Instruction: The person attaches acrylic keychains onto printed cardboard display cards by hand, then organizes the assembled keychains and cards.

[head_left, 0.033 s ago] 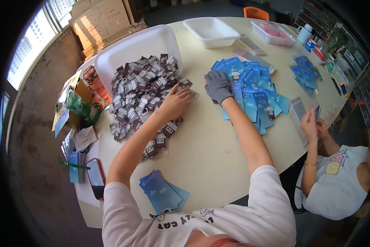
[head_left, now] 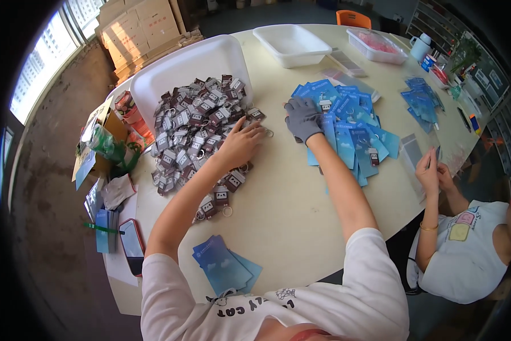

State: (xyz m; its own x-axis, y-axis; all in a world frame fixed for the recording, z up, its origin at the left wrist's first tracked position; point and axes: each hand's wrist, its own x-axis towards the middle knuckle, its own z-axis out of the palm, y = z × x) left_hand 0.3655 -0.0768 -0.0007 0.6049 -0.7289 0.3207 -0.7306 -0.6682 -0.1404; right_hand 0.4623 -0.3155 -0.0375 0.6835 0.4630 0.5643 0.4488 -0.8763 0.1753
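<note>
I see the bare left hand [head_left: 243,142], fingers spread, at the right edge of the heap of brown-and-white rectangular keychains [head_left: 178,120]. Right of that heap, the grey-gloved right hand [head_left: 304,120] lies by overlapping blue cards [head_left: 346,142]; its grip I can't tell.

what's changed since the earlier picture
The gloved right hand has shifted very slightly right, by the blue cards. Nothing is visibly picked up or let go. The left hand stays at the keychain pile; pile and cards look the same.
</note>
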